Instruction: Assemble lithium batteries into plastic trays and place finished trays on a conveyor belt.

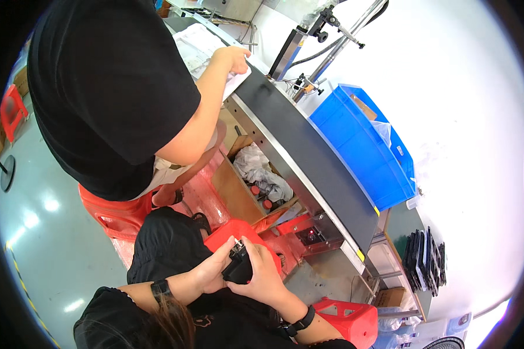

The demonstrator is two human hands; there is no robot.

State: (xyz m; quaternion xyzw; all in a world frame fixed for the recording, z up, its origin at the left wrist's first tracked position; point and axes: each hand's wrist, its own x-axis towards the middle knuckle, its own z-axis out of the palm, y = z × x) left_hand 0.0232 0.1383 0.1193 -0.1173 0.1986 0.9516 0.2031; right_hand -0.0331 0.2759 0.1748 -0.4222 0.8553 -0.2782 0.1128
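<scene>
Between my two hands is a small black boxy device [237, 269] with shiny metal parts at its top end; its exact kind cannot be made out. My left hand [214, 269] grips its left side, thumb up near the metal end. From the other side my right hand [263, 274] wraps around it, fingers along its edge. Both hands hold it above my lap, in front of a red plastic stool [266, 247]. Part of the device is hidden by my fingers.
A black conveyor belt [308, 145] runs diagonally ahead, with a blue bin [361, 145] along its far side. At the left sits a co-worker in black [110, 87], one hand over a white tray [237, 81]. Beneath the belt stands a wooden box [236, 189] containing plastic bags.
</scene>
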